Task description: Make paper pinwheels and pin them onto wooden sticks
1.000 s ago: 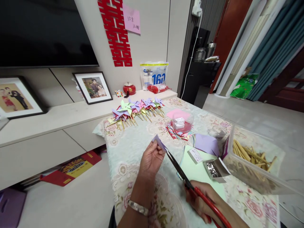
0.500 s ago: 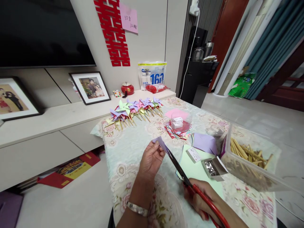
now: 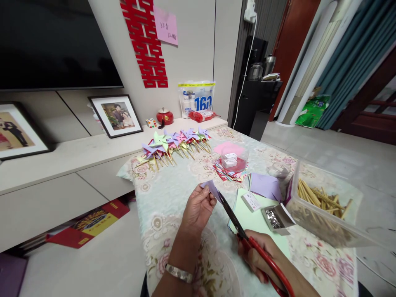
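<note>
Nearest to me, my right hand (image 3: 262, 258) is clenched around the red handles of the scissors (image 3: 247, 239), whose dark blades run up and to the left and meet the edge of a small purple paper piece (image 3: 212, 187). My left hand (image 3: 198, 208), a metal bangle (image 3: 179, 272) on its wrist, pinches that paper between thumb and fingertips and holds it just above the flowered tablecloth (image 3: 163, 194). Just right of the blades lie a pale green sheet (image 3: 256, 218), a small white box (image 3: 250, 201) on it, and an open box of shiny pins (image 3: 275, 218). Beside those stands a clear plastic tub (image 3: 321, 222) with wooden sticks (image 3: 318, 198) in it, and a purple sheet (image 3: 266, 185) lies near its left wall. Further out I see a round clear container (image 3: 234, 159) resting on a stack of coloured papers (image 3: 230, 173). Beyond that, a row of finished pinwheels (image 3: 173, 142) lies at the far edge of the table. Behind the table, a low cabinet (image 3: 62, 165) carries a framed photo (image 3: 115, 115), a red pot (image 3: 164, 116) and a white bag (image 3: 196, 98).
</note>
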The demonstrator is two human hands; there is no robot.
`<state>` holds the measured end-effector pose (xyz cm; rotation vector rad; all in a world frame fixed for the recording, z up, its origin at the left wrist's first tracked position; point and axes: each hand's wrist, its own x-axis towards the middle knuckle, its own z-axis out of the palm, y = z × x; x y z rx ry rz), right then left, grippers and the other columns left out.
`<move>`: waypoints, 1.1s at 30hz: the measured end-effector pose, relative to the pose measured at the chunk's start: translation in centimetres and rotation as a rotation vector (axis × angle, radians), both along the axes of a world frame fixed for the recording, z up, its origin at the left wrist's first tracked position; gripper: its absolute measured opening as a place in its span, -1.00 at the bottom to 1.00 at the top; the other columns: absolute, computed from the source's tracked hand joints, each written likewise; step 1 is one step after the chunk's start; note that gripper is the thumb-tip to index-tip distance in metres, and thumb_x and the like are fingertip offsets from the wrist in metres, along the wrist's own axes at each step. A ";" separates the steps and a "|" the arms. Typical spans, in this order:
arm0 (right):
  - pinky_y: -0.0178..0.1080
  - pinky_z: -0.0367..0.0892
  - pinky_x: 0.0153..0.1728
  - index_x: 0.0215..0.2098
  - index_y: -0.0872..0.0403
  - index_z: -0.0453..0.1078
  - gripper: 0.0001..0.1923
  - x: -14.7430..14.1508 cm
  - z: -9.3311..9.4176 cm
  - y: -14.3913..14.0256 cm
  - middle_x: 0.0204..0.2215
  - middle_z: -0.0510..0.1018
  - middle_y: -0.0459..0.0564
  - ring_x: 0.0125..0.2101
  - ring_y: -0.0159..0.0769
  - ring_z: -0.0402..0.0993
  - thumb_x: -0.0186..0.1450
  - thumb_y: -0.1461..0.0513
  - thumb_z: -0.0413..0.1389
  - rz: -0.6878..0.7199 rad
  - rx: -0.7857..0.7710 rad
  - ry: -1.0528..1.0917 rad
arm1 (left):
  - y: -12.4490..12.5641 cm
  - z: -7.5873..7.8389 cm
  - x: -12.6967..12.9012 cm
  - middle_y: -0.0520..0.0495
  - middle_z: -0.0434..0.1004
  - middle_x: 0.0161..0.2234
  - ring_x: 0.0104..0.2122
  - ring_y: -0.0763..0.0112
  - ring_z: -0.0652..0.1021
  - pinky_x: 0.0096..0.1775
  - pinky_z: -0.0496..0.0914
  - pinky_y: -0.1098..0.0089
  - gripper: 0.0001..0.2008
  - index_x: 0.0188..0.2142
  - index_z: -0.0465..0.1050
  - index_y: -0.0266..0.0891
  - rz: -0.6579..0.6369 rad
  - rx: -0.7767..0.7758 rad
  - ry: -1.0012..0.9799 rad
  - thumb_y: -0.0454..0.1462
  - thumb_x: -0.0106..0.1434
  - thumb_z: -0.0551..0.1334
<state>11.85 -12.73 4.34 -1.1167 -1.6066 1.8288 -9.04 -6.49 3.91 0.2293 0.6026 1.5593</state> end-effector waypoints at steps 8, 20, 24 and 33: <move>-0.37 -0.11 -0.68 -0.40 0.12 0.34 -0.49 -0.2 -1.1 0.3 -0.61 0.26 -0.20 -0.69 -0.55 -0.03 0.30 -0.16 0.07 -0.024 -0.002 -0.010 | 0.0 0.2 0.1 0.08 0.49 -0.51 -0.56 0.60 0.44 -0.49 0.30 0.54 -0.63 -0.34 0.40 -0.32 -0.015 -0.011 0.002 -0.42 -0.08 0.52; -0.40 -0.04 -0.74 -0.40 0.11 0.36 -0.42 -0.4 -1.3 0.0 -0.66 0.25 -0.21 -0.73 -0.54 0.02 0.14 -0.25 0.16 -0.084 -0.020 -0.073 | 0.2 0.0 -0.1 -0.01 0.53 -0.47 -0.52 0.51 0.52 -0.46 0.39 0.51 -0.88 -0.30 0.46 -0.33 0.024 -0.016 -0.067 -0.49 0.17 0.32; -0.38 -0.08 -0.73 -0.35 0.12 0.39 -0.21 -0.1 -0.7 0.0 -0.71 0.22 -0.22 -0.74 -0.54 -0.01 0.03 -0.43 0.06 -0.067 -0.016 0.025 | 0.1 1.2 0.0 -0.05 0.56 -0.43 -0.50 0.52 0.56 -0.41 0.46 0.50 -0.82 -0.30 0.48 -0.33 0.108 -0.095 -0.157 -0.53 0.29 0.15; -0.38 0.12 -0.64 -0.27 0.11 0.39 -0.25 1.9 -2.8 -0.1 -0.62 0.28 -0.18 -0.66 -0.49 0.08 0.16 -0.39 0.02 0.047 0.002 0.040 | -0.2 2.4 -0.1 -0.08 0.55 -0.45 -0.48 0.47 0.57 -0.39 0.51 0.48 -0.77 -0.30 0.49 -0.35 0.156 -0.141 -0.161 -0.52 0.34 0.08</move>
